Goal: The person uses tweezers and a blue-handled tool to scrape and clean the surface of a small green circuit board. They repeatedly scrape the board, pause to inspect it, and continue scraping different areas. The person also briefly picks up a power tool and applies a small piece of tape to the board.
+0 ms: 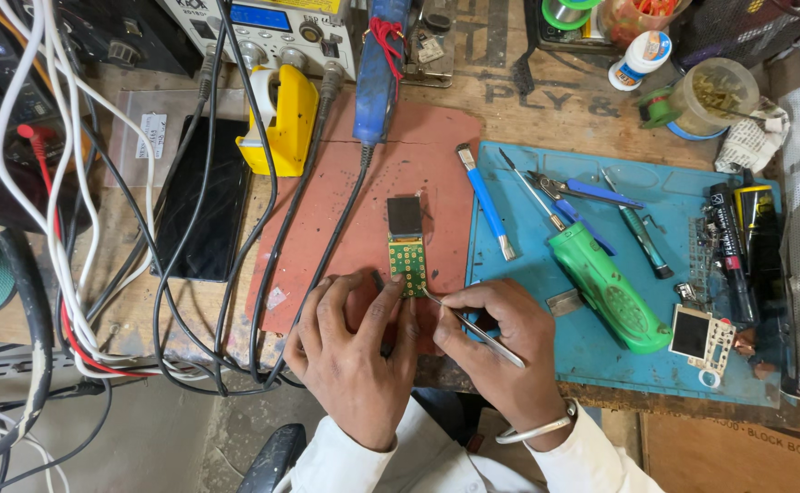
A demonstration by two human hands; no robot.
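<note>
Cluttered tabletop (546,110) around you, your left hand (354,351) pins the small circuit board (407,251) on the red mat (354,192) while your right hand (500,351) pinches tweezers (473,324) at its near edge; it looks light and fragile, best held by the edges.
</note>
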